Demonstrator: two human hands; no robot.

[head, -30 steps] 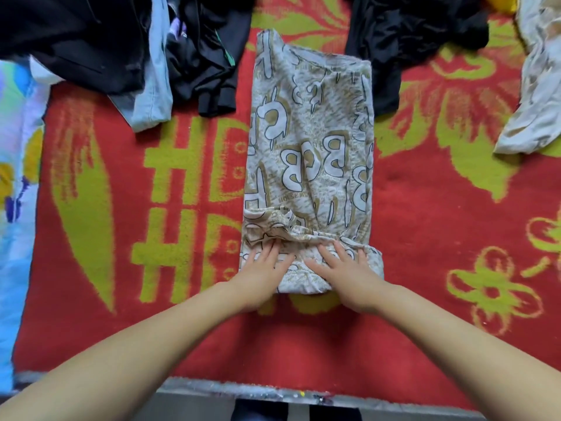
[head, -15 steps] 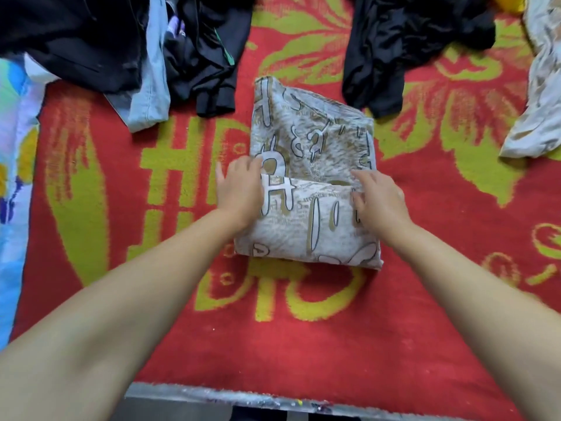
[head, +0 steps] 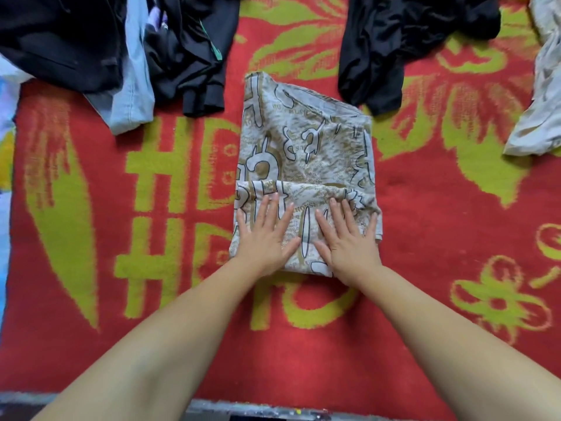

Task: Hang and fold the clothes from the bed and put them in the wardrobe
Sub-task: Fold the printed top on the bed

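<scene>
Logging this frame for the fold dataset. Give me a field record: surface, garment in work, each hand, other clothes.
surface: red blanket with yellow-green pattern
garment in work: beige printed garment, near end folded over, lying flat
left hand: fingers straight, pressing flat on the folded part
right hand: fingers straight, pressing flat on the folded part
other clothes: black garment at far right of centre; dark pile at far left with a light blue piece; pale garment at right edge
fold state: partly folded, not yet in wardrobe

Beige letter-printed garment [head: 306, 153] on a red blanket [head: 425, 223] with yellow-green flowers.
</scene>
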